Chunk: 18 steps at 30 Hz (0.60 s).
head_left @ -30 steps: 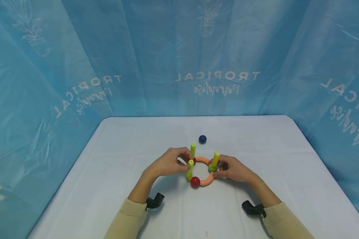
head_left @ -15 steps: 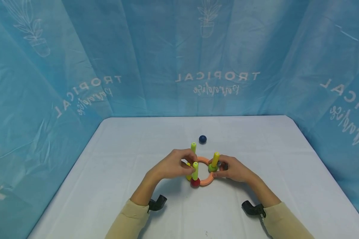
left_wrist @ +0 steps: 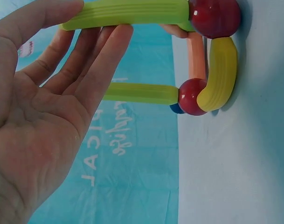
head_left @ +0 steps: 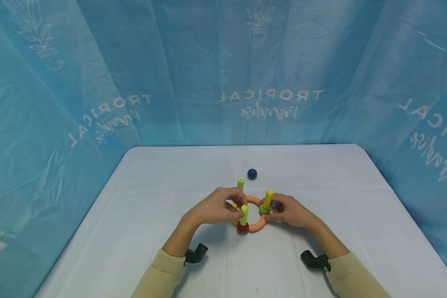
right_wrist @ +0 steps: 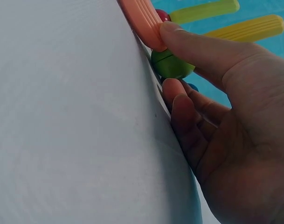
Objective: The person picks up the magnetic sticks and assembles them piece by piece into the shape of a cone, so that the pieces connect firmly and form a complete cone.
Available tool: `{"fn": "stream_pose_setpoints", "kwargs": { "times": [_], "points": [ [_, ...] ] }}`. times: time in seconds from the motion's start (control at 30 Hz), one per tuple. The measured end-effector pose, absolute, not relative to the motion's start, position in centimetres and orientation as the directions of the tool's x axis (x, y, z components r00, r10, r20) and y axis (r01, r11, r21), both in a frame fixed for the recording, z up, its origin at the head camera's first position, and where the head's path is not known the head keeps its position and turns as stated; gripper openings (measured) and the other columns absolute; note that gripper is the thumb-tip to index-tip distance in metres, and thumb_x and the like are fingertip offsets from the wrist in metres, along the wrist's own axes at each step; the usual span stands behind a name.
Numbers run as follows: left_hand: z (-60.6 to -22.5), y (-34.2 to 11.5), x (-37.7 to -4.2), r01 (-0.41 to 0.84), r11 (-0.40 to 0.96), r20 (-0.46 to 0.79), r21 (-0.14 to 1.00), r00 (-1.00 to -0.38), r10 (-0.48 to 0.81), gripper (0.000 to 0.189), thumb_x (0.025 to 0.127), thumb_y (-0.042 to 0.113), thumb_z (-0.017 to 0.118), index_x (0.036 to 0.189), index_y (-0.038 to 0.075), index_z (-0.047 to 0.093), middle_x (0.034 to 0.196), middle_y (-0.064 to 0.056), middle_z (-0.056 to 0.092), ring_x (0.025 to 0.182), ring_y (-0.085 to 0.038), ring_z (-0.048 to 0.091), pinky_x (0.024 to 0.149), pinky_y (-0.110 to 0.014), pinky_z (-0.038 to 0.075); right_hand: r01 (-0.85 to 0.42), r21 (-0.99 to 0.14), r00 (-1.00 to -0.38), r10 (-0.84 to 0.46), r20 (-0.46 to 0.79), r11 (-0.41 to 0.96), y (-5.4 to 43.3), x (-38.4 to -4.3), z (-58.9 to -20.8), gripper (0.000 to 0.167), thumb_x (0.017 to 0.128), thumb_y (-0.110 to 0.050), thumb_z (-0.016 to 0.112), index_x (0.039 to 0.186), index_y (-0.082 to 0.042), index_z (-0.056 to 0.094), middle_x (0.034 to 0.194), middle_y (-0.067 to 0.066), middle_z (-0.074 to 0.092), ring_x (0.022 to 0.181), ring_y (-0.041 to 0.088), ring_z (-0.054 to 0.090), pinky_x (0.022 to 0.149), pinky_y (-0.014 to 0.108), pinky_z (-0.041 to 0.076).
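Observation:
A ring of curved magnetic sticks and balls lies on the table. My left hand [head_left: 219,207] pinches a straight lime-green magnetic stick [left_wrist: 142,13] between thumb and fingers; its lower end meets the near red ball [left_wrist: 215,17]. From that ball a yellow curved stick [left_wrist: 221,74] runs to a second red ball [left_wrist: 193,96], where another lime-green stick [head_left: 241,183] stands. My right hand [head_left: 292,211] steadies the ring's right side, thumb on the orange curved stick [right_wrist: 144,23], fingertips close by the green ball [right_wrist: 172,65]. A straight yellow stick [head_left: 268,199] rises from that ball.
A loose dark blue ball [head_left: 252,174] sits behind the ring on the white-covered table [head_left: 171,174]. Blue printed curtains [head_left: 208,62] stand round the back and sides. Each wrist wears a black camera mount [head_left: 196,253].
My left hand has moved slightly right and toward me, bringing the tilted lime-green stick upright onto the near red ball. The right hand keeps its place at the ring.

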<state>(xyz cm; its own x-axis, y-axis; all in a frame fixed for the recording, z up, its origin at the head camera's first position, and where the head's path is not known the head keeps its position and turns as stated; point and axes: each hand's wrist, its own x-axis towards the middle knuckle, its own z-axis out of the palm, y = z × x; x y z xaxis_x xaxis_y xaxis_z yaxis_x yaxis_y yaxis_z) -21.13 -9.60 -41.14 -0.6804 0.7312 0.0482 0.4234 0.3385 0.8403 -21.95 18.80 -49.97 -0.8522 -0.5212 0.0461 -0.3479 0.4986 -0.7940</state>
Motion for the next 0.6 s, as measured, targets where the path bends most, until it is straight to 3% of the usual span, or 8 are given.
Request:
{"fn": "stream_pose_setpoints", "kwargs": {
  "times": [0.6],
  "points": [
    [-41.35, -10.22, -21.76, 0.485, 0.352, 0.071, 0.800, -0.660, 0.748, 0.029, 0.084, -0.001, 0.062, 0.106, 0.017, 0.060, 0.100, 0.007, 0.063, 0.094, -0.010, 0.061, 0.081, -0.028, 0.053, -0.351, -0.784, -0.856, -0.515, 0.047, 0.512, 18.84, -22.03, -50.16, 0.042, 0.078, -0.040, 0.078, 0.117, -0.030, 0.063, 0.084, -0.002, 0.058, 0.071, 0.016, 0.054, 0.061, 0.029, 0.046]
  ]
}}
